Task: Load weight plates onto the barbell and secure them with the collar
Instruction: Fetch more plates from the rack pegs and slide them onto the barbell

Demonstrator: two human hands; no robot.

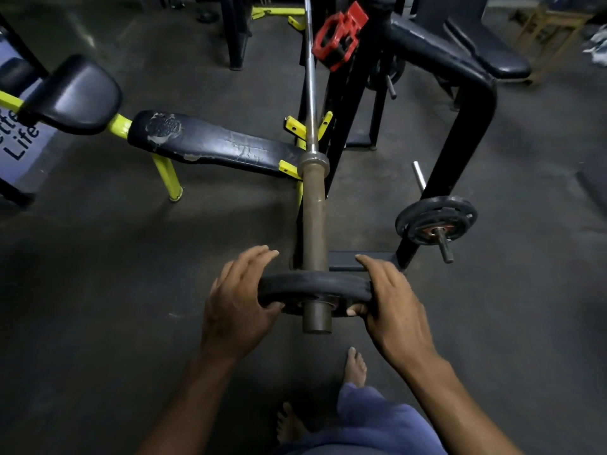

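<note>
1. Left hand (238, 302) and right hand (391, 298) grip opposite edges of a black weight plate (312, 285), threaded on the barbell sleeve (314, 221) near its end.
2. Sleeve ahead of the plate bare up to its shoulder.
3. Red collars (338, 36) hang on the rack (460, 136); stored plates (437, 220) sit right, bench (210, 142) left.

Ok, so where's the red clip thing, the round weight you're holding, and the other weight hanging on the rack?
Red collar (338, 36), head view: on its red clamp body.
Held weight plate (313, 284), head view: on its top rim, between both hands.
Plate on the rack (435, 218), head view: on its black face.
</note>
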